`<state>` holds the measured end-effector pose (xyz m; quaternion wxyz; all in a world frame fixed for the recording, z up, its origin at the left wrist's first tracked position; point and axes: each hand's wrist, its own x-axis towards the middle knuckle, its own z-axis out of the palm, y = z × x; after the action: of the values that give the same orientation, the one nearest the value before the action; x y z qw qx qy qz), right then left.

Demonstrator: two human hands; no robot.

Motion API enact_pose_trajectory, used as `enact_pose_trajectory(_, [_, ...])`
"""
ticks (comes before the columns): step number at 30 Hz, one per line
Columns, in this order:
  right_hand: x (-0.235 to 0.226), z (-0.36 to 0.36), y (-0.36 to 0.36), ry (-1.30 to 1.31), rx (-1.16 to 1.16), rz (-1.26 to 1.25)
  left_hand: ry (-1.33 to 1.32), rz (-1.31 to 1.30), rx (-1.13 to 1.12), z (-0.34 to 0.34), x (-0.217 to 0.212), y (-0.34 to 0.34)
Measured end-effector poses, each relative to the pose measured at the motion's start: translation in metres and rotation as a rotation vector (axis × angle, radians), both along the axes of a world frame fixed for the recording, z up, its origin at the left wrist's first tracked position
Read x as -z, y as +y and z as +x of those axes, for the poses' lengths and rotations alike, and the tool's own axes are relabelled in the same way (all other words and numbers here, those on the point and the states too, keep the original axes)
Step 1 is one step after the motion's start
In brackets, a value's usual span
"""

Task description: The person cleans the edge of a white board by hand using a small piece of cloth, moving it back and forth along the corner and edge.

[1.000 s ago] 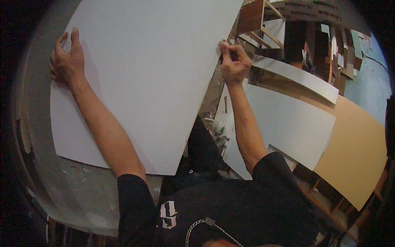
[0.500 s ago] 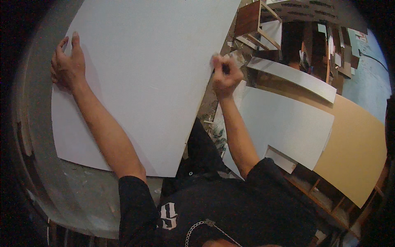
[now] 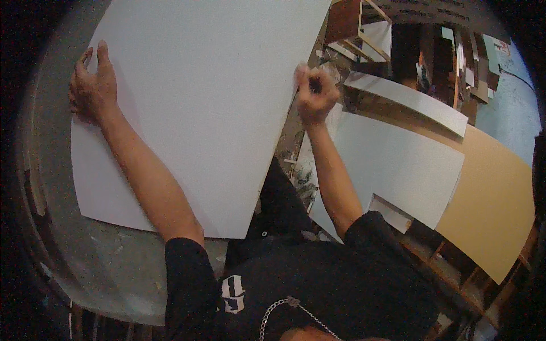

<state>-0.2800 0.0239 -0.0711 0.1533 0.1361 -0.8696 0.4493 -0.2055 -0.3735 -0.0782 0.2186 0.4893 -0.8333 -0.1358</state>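
Ok, lg wht panel (image 3: 199, 125), flat, plain face.

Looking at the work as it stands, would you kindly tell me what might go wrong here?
The left hand rests at the left edge of the large white panel; if it slips, the panel might shift. The right hand is close to the right edge, which could scrape the fingers. The near edge lies close to the dark shirt, so leaning forward might nudge the panel.

Left arm (image 3: 147, 170) stretched forward, left hand (image 3: 94, 86) splayed, thumb apart; and here's the right hand (image 3: 318, 101), blurred, curled into a loop!
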Motion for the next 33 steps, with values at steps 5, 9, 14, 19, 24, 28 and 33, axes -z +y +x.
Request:
enact_pose_trajectory(5, [-0.002,0.125,0.018,-0.012,-0.242,-0.01,0.005,-0.032,-0.025,0.003,0.001,0.0])
enact_pose_trajectory(9, [-0.014,0.14,0.02,-0.053,-0.284,0.071,0.002,-0.043,-0.031,0.002,0.002,0.0])
enact_pose_trajectory(14, [-0.021,0.143,0.009,-0.328,-0.116,-0.128,-0.002,-0.076,-0.024,0.001,0.009,-0.003])
enact_pose_trajectory(19, [-0.022,0.105,0.003,-0.208,-0.08,0.072,0.009,-0.054,-0.027,0.0,0.002,-0.002])
enact_pose_trajectory(24, [-0.031,0.079,-0.003,-0.331,-0.032,0.053,0.053,-0.091,-0.006,0.006,0.007,-0.007])
enact_pose_trajectory(28, [-0.019,0.101,0.006,-0.325,-0.073,-0.043,0.057,-0.096,0.021,0.003,0.01,0.0])
enact_pose_trajectory(33, [-0.024,0.077,-0.004,-0.354,-0.063,-0.119,0.104,-0.024,0.046,0.007,0.005,-0.005])
